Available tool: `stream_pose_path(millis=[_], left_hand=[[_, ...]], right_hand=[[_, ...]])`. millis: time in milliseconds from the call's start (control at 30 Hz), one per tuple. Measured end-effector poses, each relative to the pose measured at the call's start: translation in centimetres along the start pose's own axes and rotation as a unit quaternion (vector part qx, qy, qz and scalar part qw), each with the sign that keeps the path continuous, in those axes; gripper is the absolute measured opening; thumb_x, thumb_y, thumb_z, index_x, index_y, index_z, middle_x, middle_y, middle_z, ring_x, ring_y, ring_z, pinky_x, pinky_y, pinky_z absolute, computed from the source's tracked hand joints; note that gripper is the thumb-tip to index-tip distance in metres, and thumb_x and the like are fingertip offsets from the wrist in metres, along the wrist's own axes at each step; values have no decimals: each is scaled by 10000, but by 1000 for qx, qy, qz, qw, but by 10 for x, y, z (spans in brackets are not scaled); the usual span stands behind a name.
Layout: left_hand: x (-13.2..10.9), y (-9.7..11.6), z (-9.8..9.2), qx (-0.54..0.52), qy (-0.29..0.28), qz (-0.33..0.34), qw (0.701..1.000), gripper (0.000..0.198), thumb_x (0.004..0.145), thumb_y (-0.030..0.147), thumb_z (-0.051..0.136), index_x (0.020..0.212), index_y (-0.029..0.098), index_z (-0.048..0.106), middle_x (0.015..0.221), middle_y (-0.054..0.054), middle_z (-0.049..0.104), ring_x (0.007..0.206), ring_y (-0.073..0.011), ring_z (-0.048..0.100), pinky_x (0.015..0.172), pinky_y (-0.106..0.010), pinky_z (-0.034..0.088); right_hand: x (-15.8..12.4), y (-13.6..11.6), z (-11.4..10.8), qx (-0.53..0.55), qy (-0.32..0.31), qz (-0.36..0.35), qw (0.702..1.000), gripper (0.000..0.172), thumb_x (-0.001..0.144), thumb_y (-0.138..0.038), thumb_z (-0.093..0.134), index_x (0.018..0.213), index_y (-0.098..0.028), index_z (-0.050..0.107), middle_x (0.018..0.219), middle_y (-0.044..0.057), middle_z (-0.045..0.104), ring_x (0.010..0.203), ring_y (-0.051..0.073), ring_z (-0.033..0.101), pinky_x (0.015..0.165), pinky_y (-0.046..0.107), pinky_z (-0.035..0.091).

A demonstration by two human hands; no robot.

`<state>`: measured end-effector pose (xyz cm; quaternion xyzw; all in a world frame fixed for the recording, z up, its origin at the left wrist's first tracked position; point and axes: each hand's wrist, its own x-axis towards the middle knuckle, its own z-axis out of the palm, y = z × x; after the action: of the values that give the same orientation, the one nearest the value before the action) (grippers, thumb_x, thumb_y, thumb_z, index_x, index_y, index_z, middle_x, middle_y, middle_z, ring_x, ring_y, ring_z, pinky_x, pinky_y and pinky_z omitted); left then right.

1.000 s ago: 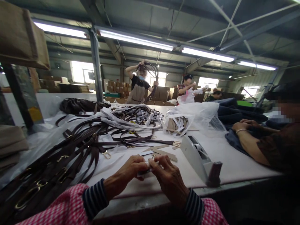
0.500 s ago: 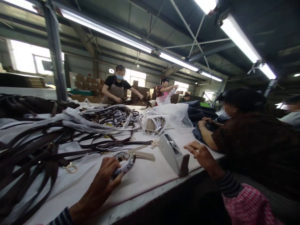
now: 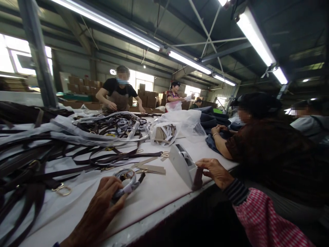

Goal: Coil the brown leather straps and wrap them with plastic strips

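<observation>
My left hand (image 3: 104, 200) is closed around a coiled dark strap (image 3: 128, 187) wrapped in clear plastic, its end sticking out to the right. The coil rests low over the white table top. At the front end of a grey tape dispenser (image 3: 181, 164), my right hand (image 3: 214, 171) pinches thumb and forefinger together by the cutting edge. What those fingertips hold is too small to make out. Flat beige strips (image 3: 151, 168) lie just beyond the coil. A brown strap with a gold clasp (image 3: 164, 154) ends beside the dispenser.
Brown straps (image 3: 28, 175) with gold rings and plastic wrapping heap up on the left. A clear bag of beige strips (image 3: 164, 132) stands behind the dispenser. To the right, a co-worker (image 3: 269, 147) leans on dark cloth. Another person (image 3: 119, 91) works across the table (image 3: 154, 202).
My right hand has come in to the dispenser's front end and its fingers have closed there. The left hand still holds the coil. The whole view has shifted slightly.
</observation>
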<state>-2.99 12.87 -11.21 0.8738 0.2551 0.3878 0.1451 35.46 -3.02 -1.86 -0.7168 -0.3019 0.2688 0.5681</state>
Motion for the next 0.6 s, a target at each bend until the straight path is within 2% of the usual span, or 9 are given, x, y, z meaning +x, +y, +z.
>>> stream_pose_path(millis=[200,267,367,500,600], left_hand=[[0,-12,-1,-21,37,-48,998,338,949,592,604,919,265,686,1005,-39,657,1035,-285,565,888,-370,473],[0,-15,-1,-33,40,-65,997,364,932,623,610,927,268,690,1018,-40,660,1048,-292,563,890,-376,466],[1,-17,-1,-56,37,-91,994,384,907,646,625,916,268,690,1014,-39,655,1044,-300,558,884,-384,451],[2,-12,-5,-77,36,-116,990,334,911,592,635,886,262,679,998,-38,641,1038,-303,536,891,-398,423],[3,-3,-9,-85,44,-126,987,254,922,495,637,863,249,661,979,-43,629,1014,-294,520,874,-400,416]], right_hand=[[-34,20,-1,117,79,-45,989,330,596,-441,877,763,-197,731,860,8,673,816,146,559,693,244,441],[-45,32,0,151,78,-23,985,376,559,-434,923,763,-184,731,819,16,657,758,139,558,606,220,433],[-48,45,5,189,62,15,980,461,486,-442,974,749,-161,721,754,21,646,618,104,519,479,182,354],[-40,56,6,165,64,-1,984,477,474,-473,971,715,-156,709,662,3,635,514,61,441,429,155,280],[-43,67,-3,95,95,-3,991,456,464,-484,959,640,-150,704,554,-1,591,487,70,421,405,156,275]])
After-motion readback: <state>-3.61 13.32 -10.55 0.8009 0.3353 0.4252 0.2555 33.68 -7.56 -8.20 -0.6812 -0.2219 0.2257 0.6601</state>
